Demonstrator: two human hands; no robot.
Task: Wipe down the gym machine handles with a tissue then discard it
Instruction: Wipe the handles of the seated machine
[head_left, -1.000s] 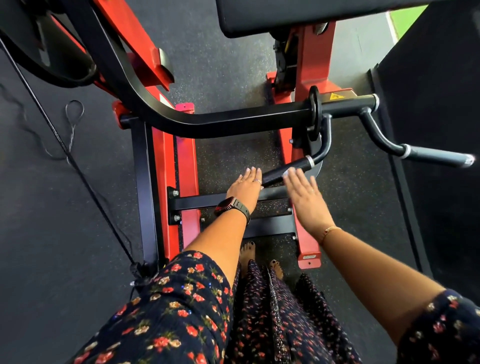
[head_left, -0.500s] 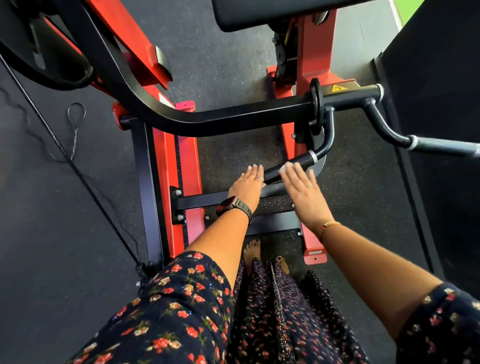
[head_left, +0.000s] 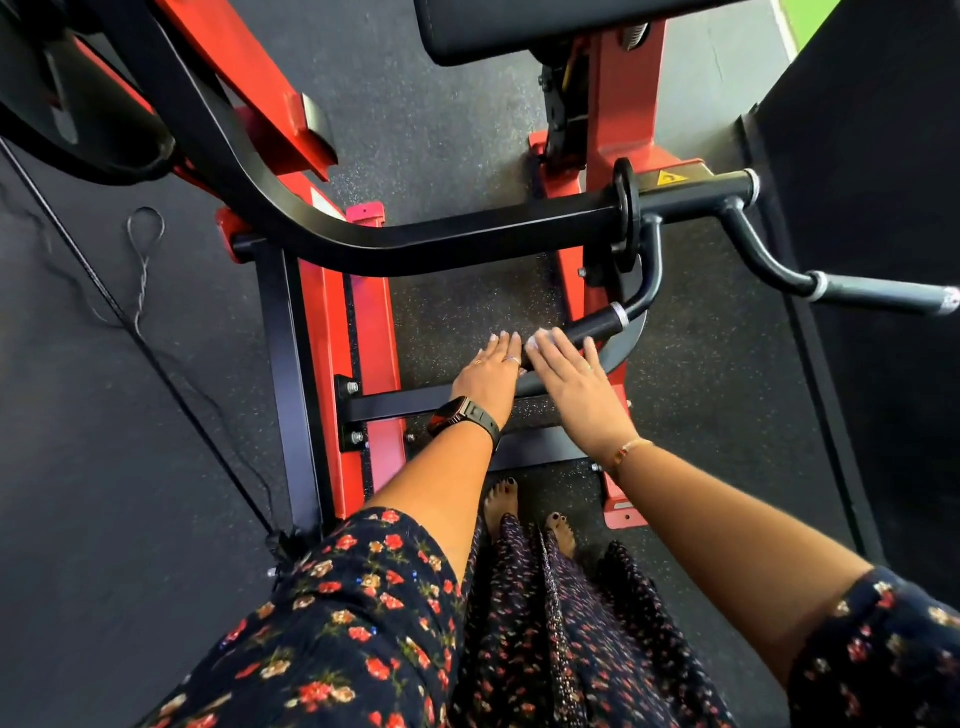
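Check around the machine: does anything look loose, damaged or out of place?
One thing: a thin looped wire lies loose and kinked on the floor, left of the red frame, possibly a trip hazard. No damage shows on the machine.

Navy floral dress; black smartwatch left wrist; gold bracelet right wrist.

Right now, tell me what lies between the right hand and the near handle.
A white tissue: its edge shows under the flat fingers of the right hand, which presses it onto the near handle. Seen in the head view.
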